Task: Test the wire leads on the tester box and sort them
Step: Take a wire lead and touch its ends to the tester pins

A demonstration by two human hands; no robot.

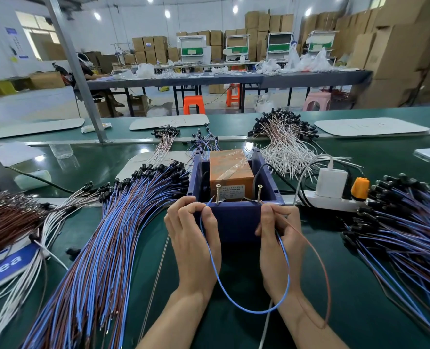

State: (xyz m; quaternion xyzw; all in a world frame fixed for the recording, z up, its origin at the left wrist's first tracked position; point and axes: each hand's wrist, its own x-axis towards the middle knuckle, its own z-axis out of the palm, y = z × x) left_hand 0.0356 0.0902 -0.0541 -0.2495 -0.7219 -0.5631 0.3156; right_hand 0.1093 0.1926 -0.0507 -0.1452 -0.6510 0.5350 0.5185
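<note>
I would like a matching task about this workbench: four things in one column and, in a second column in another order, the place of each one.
Things
1. blue wire
2. white charger
3. orange-brown box
4. pile of white leads

Places
A. inside the blue tester box
B. plugged into the power strip
C. looped between the left hand and the right hand
D. behind the tester box, to its right

Pairs: 1-C, 2-B, 3-A, 4-D

Two bare hands, bare forearms
</note>
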